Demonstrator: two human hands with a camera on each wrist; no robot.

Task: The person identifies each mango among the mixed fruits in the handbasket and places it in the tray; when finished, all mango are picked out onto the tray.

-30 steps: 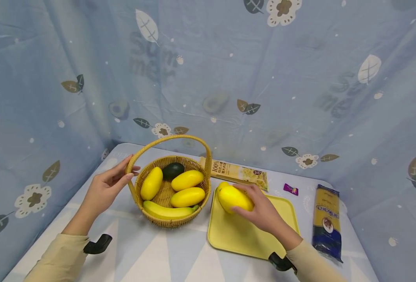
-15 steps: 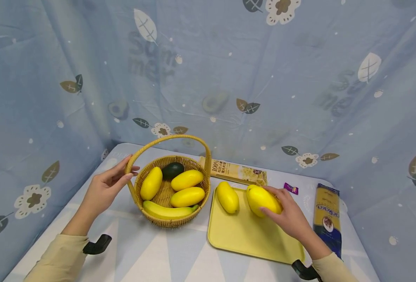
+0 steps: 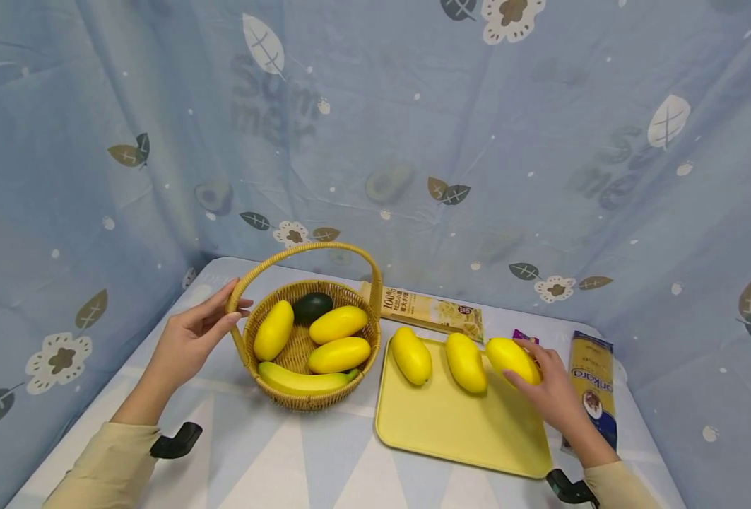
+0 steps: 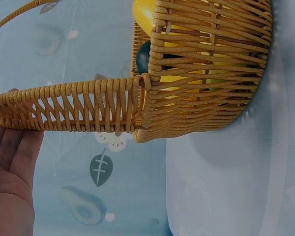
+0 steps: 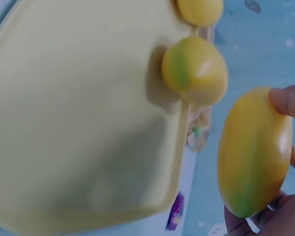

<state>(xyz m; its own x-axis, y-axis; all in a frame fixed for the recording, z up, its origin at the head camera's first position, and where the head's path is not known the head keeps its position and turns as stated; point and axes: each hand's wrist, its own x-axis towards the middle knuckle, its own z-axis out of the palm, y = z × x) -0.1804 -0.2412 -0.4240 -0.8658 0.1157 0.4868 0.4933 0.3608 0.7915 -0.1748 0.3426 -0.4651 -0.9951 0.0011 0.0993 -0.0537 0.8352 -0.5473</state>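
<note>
My left hand [image 3: 187, 339] grips the side of the handle [image 3: 314, 247] of a yellow wicker basket [image 3: 308, 404], fingers behind and thumb in front. In the basket lie three mangoes [image 3: 273, 331], a banana [image 3: 302, 382] and a dark green oval fruit [image 3: 312, 308]. My right hand [image 3: 556, 392] holds another yellow mango [image 5: 253, 152] over the right part of a yellow tray [image 3: 451, 438], thumb on one side and fingers round the other. In the right wrist view this mango hangs above the tray. Two more mangoes [image 3: 411, 355] rest side by side on the tray's left and middle.
Behind the tray lies a long pasta packet [image 3: 429, 311]. A small purple-wrapped candy [image 5: 175, 212] sits past the tray's far right corner, and a gold and blue packet [image 3: 591, 382] stretches along the right. A blue patterned curtain [image 3: 375, 141] surrounds the table.
My right hand has carried its mango rightward across the tray, uncovering first the left mango and then the middle one. My left hand and the basket have stayed put.
</note>
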